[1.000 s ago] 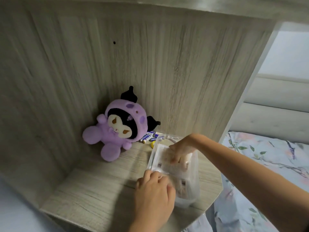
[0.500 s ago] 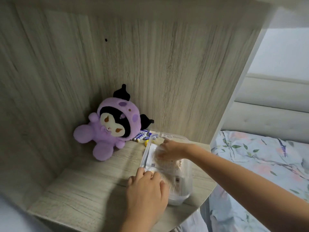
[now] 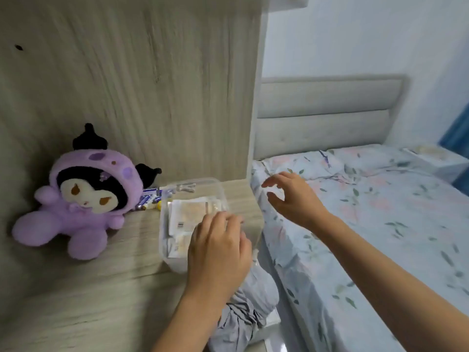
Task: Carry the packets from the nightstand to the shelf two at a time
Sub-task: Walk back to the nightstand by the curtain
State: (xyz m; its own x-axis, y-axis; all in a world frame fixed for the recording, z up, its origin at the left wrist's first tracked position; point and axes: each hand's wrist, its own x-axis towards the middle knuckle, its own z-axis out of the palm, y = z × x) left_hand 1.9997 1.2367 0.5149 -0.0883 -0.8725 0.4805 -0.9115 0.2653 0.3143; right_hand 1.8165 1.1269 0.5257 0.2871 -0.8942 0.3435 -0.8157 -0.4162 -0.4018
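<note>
Presently: pale wood-grain shelf board (image 3: pixel 83 288) bears a clear plastic rectangular tub (image 3: pixel 193 185). Flat white paper packets (image 3: pixel 189 214) lie stacked inside, long axis running away from the person. Left hand (image 3: pixel 219 252) rests over the tub's near end, fingers loosely bent, nearer the packets. Right hand (image 3: pixel 291 196) hovers beside the tub, bedward, fingers spread, empty.

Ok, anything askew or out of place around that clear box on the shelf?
The clear plastic box sits close to the wooden shelf's right edge. Loose batteries lie scattered behind it, beside the purple plush toy. Nothing is spilled or damaged.
</note>
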